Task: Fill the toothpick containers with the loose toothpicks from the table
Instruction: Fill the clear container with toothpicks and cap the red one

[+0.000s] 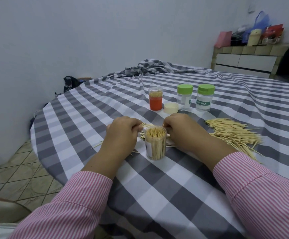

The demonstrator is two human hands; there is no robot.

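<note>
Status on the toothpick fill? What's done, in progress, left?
Done: the orange container looks full, cap on. In hand: the open clear container is nearly packed; left hand holds a small bunch, right hand pinches one toothpick above it. Left: the loose pile, two green-lidded containers, apparently unfilled, and the cream lid.

A home: checked tablecloth (174, 169), cluttered tiled counter (247, 49).

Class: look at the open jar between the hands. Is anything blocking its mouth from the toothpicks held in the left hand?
Nothing visible does. The jar has no lid on, and the left hand holds its toothpicks beside the rim. The jar already looks nearly full.
</note>
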